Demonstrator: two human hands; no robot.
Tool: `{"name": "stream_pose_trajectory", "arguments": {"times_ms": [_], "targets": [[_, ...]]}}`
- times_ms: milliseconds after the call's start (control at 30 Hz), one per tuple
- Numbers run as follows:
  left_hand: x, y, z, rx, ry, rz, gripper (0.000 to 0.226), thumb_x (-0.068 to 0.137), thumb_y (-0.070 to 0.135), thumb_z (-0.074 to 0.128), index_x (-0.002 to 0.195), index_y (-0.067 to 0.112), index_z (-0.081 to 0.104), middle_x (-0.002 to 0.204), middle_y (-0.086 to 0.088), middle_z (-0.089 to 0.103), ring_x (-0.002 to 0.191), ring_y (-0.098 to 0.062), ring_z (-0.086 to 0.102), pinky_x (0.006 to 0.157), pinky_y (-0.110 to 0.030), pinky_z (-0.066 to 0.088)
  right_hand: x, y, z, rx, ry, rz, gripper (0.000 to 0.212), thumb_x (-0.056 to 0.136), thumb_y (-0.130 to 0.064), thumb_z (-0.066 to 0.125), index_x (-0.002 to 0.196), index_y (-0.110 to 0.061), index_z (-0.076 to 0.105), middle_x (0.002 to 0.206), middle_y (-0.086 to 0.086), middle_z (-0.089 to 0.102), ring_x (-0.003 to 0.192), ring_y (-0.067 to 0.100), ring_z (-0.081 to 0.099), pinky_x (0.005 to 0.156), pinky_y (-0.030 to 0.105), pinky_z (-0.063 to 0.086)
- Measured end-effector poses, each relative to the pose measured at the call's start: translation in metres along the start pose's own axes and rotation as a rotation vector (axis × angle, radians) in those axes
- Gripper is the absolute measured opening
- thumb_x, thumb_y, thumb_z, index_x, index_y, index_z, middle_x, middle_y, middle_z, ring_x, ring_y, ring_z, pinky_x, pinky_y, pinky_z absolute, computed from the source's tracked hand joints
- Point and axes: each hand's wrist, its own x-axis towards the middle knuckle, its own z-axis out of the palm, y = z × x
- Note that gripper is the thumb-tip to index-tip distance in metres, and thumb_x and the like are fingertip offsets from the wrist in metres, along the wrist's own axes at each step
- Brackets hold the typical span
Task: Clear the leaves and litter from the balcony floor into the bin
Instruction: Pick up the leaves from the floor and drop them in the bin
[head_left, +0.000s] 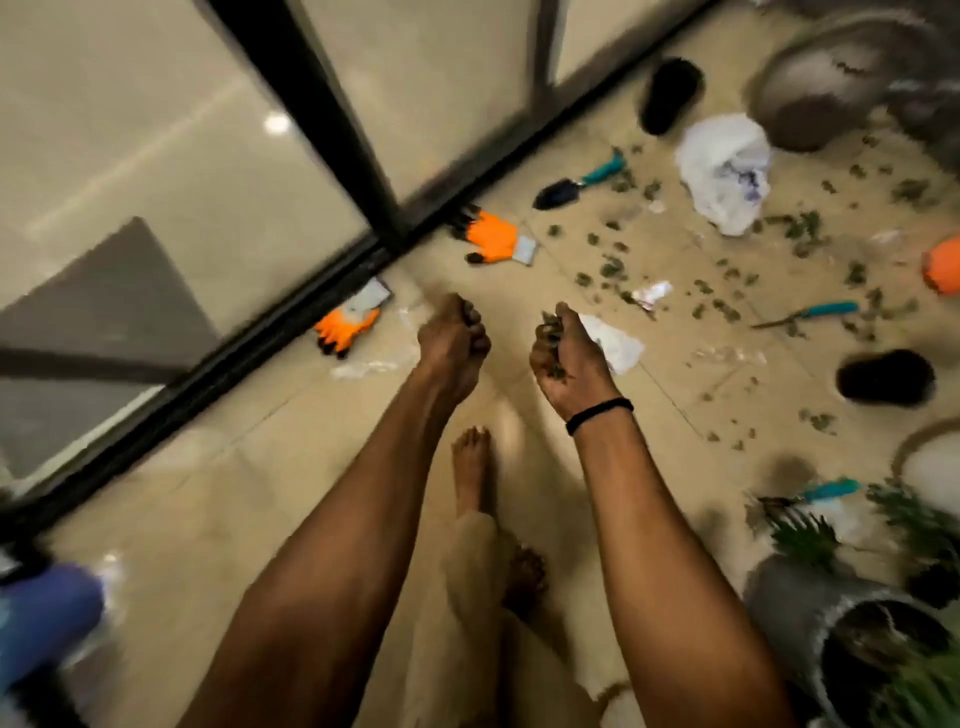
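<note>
**Spill risk in carry: both hands loaded, bin not identified**

The right hand (566, 358) is cupped palm-up, fingers curled round a clump of leaves (553, 366). The left hand (453, 335) is clenched in a fist with dark scraps at the fingertips, apparently more of the same. Most leaves lie scattered on the floor (322, 519) to the right, with paper litter (652, 293) among them.

No bin can be confirmed. A blurred blue object (47, 618) at lower left may be one, but I cannot tell.

Hazards, in my judgement:
- The right hand's loose cupping could shed fragments onto bare tile during the carry.
- The person is barefoot, and the trowel (576, 182) and the teal-handled tool (810, 314) lie in the working area — a stepping injury is plausible.
</note>
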Motion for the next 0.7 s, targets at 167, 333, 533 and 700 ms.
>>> {"name": "stream_pose_trajectory", "arguments": {"times_ms": [167, 333, 533, 700], "targets": [[-0.03, 0.075, -0.134, -0.263, 0.143, 0.09, 0.035, 0.106, 0.021, 0.039, 0.072, 0.017, 0.043, 0.046, 0.007, 0.04, 0.034, -0.004, 0.029, 0.035, -0.016, 0.022, -0.042, 0.103, 0.109, -0.188, -0.156, 0.076, 0.031, 0.103, -0.025, 0.049, 0.075, -0.014, 0.047, 0.045, -0.006, 0.036, 0.033, 0.004, 0.028, 0.032, 0.016, 0.023], [-0.054, 0.128, -0.292, -0.482, 0.297, 0.186, 0.026, 0.1, 0.014, 0.047, 0.074, 0.015, 0.049, 0.048, 0.008, 0.042, 0.035, -0.003, 0.031, 0.036, -0.017, 0.02, -0.068, 0.242, 0.192, -0.372, -0.284, 0.159, 0.028, 0.102, -0.025, 0.051, 0.075, -0.018, 0.049, 0.046, -0.008, 0.037, 0.033, 0.001, 0.03, 0.03, 0.014, 0.021], [-0.081, 0.152, -0.49, -0.645, 0.482, 0.209, 0.014, 0.097, 0.013, 0.049, 0.085, 0.013, 0.055, 0.053, 0.006, 0.043, 0.038, -0.004, 0.032, 0.037, -0.018, 0.022, -0.1, 0.431, 0.255, -0.575, -0.311, 0.275, 0.028, 0.101, -0.028, 0.052, 0.076, -0.017, 0.046, 0.048, -0.006, 0.04, 0.033, 0.003, 0.029, 0.028, 0.016, 0.021], [-0.113, 0.16, -0.65, -0.742, 0.606, 0.17, 0.013, 0.096, 0.016, 0.049, 0.085, 0.015, 0.056, 0.06, 0.004, 0.046, 0.044, -0.006, 0.036, 0.04, -0.019, 0.025, -0.141, 0.585, 0.297, -0.691, -0.321, 0.396, 0.026, 0.101, -0.03, 0.052, 0.08, -0.016, 0.047, 0.055, -0.003, 0.042, 0.035, 0.004, 0.031, 0.029, 0.017, 0.023]]}}
